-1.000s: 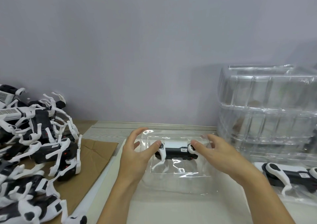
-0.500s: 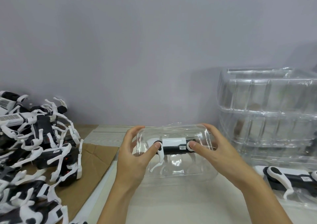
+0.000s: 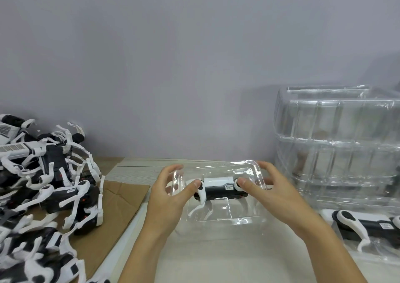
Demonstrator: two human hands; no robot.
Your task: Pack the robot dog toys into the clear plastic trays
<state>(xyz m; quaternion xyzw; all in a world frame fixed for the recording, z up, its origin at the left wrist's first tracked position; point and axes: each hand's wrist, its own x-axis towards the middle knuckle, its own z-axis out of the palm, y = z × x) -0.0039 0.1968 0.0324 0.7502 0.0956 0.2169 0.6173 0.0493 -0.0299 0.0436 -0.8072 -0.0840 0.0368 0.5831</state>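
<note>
We've got the clear plastic tray [image 3: 218, 215] lifted between both hands above the pale table [image 3: 227, 259], our left hand [image 3: 171, 194] gripping its left end and our right hand [image 3: 270, 189] its right, fingers curled behind the rim and each thumb pressing an end of the robot dog toy [image 3: 218, 186] inside. That toy lies lengthwise, black body, white top panel, thin white legs pointing down through glossy, crinkled plastic. Left, a pile of toys [image 3: 43, 191] on brown cardboard [image 3: 121, 198]; right, a stack of empty trays [image 3: 337, 148] and another packed toy [image 3: 365, 224].
</note>
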